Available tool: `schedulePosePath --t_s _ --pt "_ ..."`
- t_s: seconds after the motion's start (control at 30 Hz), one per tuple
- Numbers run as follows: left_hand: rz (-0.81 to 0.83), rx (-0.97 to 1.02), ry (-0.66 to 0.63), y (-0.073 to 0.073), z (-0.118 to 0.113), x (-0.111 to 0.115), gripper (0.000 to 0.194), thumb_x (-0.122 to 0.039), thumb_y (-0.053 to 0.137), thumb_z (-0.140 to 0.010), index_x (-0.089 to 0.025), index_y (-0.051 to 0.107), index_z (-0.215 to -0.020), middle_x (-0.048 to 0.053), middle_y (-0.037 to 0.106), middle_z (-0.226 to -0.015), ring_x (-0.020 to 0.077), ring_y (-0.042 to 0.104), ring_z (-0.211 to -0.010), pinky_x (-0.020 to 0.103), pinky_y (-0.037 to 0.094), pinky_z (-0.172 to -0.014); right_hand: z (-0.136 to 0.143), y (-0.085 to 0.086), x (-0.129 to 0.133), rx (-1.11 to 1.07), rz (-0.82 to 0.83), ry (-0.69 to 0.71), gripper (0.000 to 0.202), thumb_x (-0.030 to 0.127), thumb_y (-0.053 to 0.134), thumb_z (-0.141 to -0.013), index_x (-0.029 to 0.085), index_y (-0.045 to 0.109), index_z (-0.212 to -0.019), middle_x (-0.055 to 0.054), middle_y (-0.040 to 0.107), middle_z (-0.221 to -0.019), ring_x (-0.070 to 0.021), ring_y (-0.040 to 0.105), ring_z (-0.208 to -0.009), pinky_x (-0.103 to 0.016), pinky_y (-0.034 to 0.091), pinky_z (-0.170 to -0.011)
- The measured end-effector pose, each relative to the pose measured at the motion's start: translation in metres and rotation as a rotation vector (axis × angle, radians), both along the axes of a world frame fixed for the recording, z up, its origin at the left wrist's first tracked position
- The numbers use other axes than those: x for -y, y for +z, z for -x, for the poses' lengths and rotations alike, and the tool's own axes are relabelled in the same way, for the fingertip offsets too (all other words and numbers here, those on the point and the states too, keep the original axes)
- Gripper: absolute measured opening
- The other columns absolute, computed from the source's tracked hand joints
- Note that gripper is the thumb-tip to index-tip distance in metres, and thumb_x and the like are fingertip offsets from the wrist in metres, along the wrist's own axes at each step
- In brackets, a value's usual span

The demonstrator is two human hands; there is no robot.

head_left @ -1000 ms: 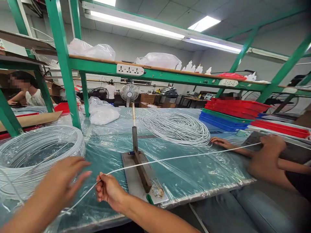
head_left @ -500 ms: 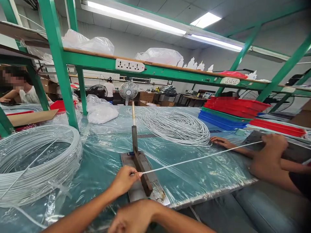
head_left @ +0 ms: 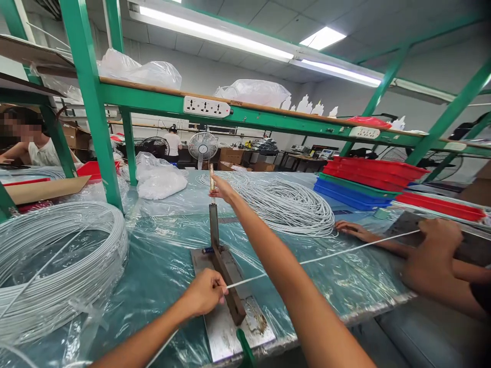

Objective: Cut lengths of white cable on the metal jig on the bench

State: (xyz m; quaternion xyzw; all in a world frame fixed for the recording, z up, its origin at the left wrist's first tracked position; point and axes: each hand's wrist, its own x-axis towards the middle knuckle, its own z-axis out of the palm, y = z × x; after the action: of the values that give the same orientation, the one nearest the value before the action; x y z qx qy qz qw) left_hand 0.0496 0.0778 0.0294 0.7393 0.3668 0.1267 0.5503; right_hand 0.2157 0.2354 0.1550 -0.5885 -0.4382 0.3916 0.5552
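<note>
My left hand (head_left: 207, 292) pinches a thin white cable (head_left: 326, 256) beside the lower part of a metal lever cutter (head_left: 224, 276). The cable runs right, under my right forearm, to a co-worker's hand (head_left: 441, 235). My right hand (head_left: 222, 189) is closed around the cutter's upright handle (head_left: 212, 176) near its top. The cutter stands on a metal base plate (head_left: 255, 319) at the table's front edge. A green handle (head_left: 245, 347) shows just below the plate.
A large cable coil (head_left: 118, 255) lies at the left, another (head_left: 299, 204) behind the cutter. Stacked red and blue trays (head_left: 368, 176) stand at the right. The co-worker's other hand (head_left: 355, 230) rests near the coil. A green shelf post (head_left: 95, 112) rises at the left.
My right hand has risen from the bottom of the view to the cutter's handle. My left hand still holds the cable. The green handle near the front edge has come into view.
</note>
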Motion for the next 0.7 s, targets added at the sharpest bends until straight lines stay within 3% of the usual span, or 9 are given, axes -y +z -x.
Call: schedulePosePath --t_s 0.13,0.27,0.33,0.53,0.63,0.7 --pt "0.026 0.026 0.015 -0.009 -0.008 -0.005 0.014 -0.014 0.042 -0.074 -0.014 0.051 -0.063 -0.006 0.034 -0.048 0.009 0.028 -0.047 0.023 0.018 -0.048 0.002 -0.001 -0.011 -0.061 0.046 0.005 0.041 0.051 0.041 -0.088 0.014 0.047 -0.106 -0.003 0.052 -0.083 -0.0084 0.051 -0.054 -0.023 0.046 -0.049" --pt "-0.049 0.12 0.067 -0.021 -0.011 -0.008 0.032 -0.041 0.051 -0.074 -0.017 0.041 -0.055 -0.007 0.027 -0.048 0.0085 0.024 -0.048 0.024 0.015 -0.048 -0.006 0.007 -0.001 -0.119 0.039 0.027 0.045 0.059 0.033 -0.087 0.016 0.046 -0.095 -0.003 0.05 -0.079 -0.0094 0.053 -0.051 -0.022 0.046 -0.046" --pt "-0.095 0.139 0.109 -0.029 -0.014 -0.011 0.037 -0.046 0.053 -0.071 -0.018 0.039 -0.053 -0.007 0.027 -0.048 0.0085 0.026 -0.048 0.024 0.016 -0.047 -0.011 0.014 0.014 -0.149 0.028 0.04 0.048 0.061 0.025 -0.088 0.017 0.045 -0.091 -0.002 0.05 -0.078 -0.0092 0.053 -0.05 -0.023 0.047 -0.047" --pt "-0.118 0.066 0.196 -0.047 -0.018 -0.018 0.033 -0.04 0.058 -0.067 -0.018 0.04 -0.051 -0.007 0.03 -0.045 0.0083 0.028 -0.046 0.023 0.015 -0.046 -0.018 0.039 0.103 -0.349 -0.005 0.159 0.054 0.062 0.018 -0.087 0.018 0.049 -0.086 -0.003 0.055 -0.074 -0.0102 0.054 -0.05 -0.023 0.049 -0.046" --pt "-0.134 0.067 0.22 -0.051 -0.019 -0.019 0.031 -0.037 0.059 -0.067 -0.017 0.042 -0.05 -0.007 0.032 -0.045 0.0083 0.03 -0.046 0.023 0.016 -0.046 -0.016 0.038 0.161 -0.362 0.079 0.157 0.04 0.051 0.035 -0.089 0.017 0.047 -0.072 -0.002 0.056 -0.073 -0.008 0.052 -0.045 -0.02 0.048 -0.042" --pt "-0.143 0.064 0.234 -0.052 -0.019 -0.019 0.031 -0.036 0.059 -0.066 -0.017 0.042 -0.049 -0.006 0.034 -0.044 0.0082 0.031 -0.045 0.023 0.016 -0.046 -0.013 0.03 0.198 -0.317 0.127 0.156 0.027 0.04 0.055 -0.08 0.015 0.05 -0.069 -0.001 0.058 -0.075 -0.0061 0.052 -0.046 -0.017 0.047 -0.042"
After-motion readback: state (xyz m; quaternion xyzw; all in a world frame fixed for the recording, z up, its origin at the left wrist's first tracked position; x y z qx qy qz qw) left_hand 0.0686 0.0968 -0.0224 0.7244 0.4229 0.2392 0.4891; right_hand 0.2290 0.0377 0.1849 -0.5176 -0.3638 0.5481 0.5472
